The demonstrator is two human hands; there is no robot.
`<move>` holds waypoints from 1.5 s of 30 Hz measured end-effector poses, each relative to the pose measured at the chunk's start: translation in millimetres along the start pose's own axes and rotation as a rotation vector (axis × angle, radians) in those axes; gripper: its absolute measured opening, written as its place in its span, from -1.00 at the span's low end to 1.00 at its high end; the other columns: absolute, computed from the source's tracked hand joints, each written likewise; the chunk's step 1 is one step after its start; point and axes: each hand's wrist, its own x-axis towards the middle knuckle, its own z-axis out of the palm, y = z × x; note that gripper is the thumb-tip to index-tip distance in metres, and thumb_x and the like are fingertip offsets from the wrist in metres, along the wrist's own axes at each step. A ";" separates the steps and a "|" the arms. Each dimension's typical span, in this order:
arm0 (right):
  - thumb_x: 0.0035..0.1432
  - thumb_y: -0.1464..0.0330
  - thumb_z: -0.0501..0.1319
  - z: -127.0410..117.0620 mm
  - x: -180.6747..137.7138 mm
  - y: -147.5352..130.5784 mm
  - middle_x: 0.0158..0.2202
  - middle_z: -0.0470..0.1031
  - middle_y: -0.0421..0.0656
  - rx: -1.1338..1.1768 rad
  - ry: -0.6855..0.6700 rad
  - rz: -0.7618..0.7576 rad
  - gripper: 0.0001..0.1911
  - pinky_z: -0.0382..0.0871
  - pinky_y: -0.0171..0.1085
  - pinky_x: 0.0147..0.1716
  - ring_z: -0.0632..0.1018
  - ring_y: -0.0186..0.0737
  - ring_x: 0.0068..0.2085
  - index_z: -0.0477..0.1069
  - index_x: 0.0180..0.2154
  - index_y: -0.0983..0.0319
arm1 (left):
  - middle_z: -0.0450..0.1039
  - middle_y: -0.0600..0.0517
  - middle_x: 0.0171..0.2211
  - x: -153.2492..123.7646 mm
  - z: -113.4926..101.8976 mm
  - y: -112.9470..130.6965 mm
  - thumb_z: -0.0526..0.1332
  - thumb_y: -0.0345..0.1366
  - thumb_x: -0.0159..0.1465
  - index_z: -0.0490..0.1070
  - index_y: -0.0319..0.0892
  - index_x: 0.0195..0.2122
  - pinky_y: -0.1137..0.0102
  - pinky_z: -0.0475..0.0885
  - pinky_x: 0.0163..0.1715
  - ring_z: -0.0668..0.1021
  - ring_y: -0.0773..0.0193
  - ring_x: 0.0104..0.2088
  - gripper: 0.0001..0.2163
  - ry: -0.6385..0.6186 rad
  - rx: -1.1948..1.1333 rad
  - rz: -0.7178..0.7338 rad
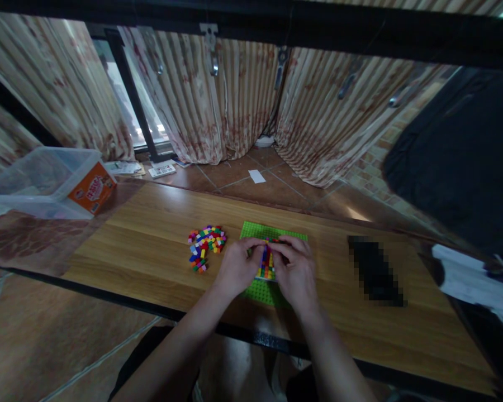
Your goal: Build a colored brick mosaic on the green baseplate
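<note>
A green studded baseplate [259,292] lies on the wooden table, carrying a block of coloured toy building bricks [266,270] built up in rows. My left hand [240,263] is closed at the left side of these bricks, thumb and forefinger pressed against their upper part. From the right, my right hand [295,267] bends its fingers over the same bricks, its thumb and fingertips closed on them. The fingers hide part of the build, so any single brick between them is not distinguishable. Left of the baseplate sits a loose pile of small multicoloured bricks [209,239].
A dark pixelated object [376,272] lies on the table [142,245] to the right. A clear plastic bin [46,181] with an orange label stands at the far left. White papers [473,279] are at the right edge. Striped curtains [243,100] hang behind the table.
</note>
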 end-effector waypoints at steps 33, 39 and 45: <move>0.30 0.32 0.19 -3.8 4.6 -22.3 -0.29 0.60 -0.15 0.199 -0.009 0.040 -0.82 0.40 -0.14 -0.16 0.54 -0.15 -0.22 0.58 -0.24 0.15 | 0.57 -0.12 -0.06 -3.0 -5.8 14.6 0.37 -0.09 0.17 0.57 -0.23 -0.16 0.27 0.37 0.09 0.55 0.14 0.00 -0.67 -0.014 -0.998 -0.269; 0.25 0.25 0.23 -11.4 10.6 -5.6 -0.26 0.55 -0.13 0.134 0.077 0.102 -0.82 0.37 -0.10 -0.09 0.50 -0.12 -0.14 0.60 -0.30 0.12 | 0.60 0.02 -0.32 3.8 -2.6 -4.9 0.32 -0.34 0.17 0.59 -0.20 -0.29 0.39 0.43 -0.15 0.58 0.26 -0.27 -0.90 0.155 -0.483 -0.189; 0.23 0.25 0.26 -8.4 11.6 -0.6 -0.09 0.50 -0.09 0.104 0.041 0.081 -0.83 0.32 -0.04 0.00 0.46 -0.08 -0.01 0.62 -0.32 0.11 | 0.61 0.02 -0.36 3.8 -5.3 -12.3 0.20 -0.42 0.22 0.62 -0.14 -0.31 0.37 0.42 -0.26 0.57 0.22 -0.34 -0.82 0.046 -0.122 -0.090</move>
